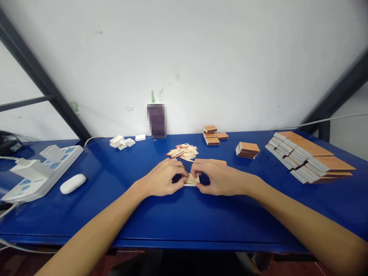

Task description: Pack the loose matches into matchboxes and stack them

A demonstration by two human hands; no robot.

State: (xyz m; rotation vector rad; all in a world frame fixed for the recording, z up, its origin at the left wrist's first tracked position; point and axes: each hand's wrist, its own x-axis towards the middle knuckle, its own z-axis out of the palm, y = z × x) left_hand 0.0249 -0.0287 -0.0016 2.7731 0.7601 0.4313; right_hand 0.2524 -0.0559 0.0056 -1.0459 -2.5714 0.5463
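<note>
A small white matchbox tray (190,185) lies on the blue table, filled with matches (192,178). My left hand (165,177) grips its left end, the fingers curled and the thumb at the near side. At the opposite end my right hand (217,177) holds the tray in the same way, fingertips touching the matches. Just beyond the hands sits a loose pile of red-tipped matches (184,151). An orange matchbox cover (220,162) shows partly behind my right hand, which hides the rest of it.
Several white trays (123,142) lie at the back left. Orange matchboxes are grouped at the back (212,137), in a short stack (247,150) and in a large block (310,155) at right. A power strip (64,163) and a white earbud case (73,184) are at left.
</note>
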